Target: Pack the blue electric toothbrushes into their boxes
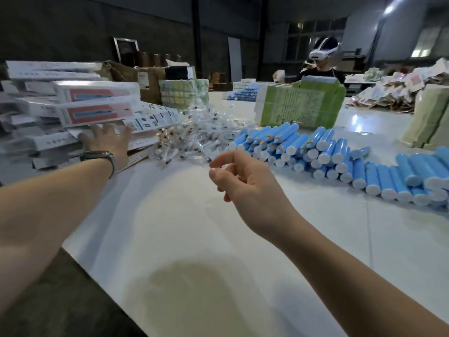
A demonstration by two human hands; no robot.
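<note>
The blue toothbrushes [323,156] lie heaped on the white tabletop [194,239], right of the clear packets [194,135]. The boxes [73,110] are stacked left of those packets. My left hand [107,142] reaches flat against the stack, fingers spread, grip open, a watch [99,159] on the wrist. My right hand [243,178] hovers just before the packets, arm outstretched, fingers loosely curled, holding nothing.
</note>
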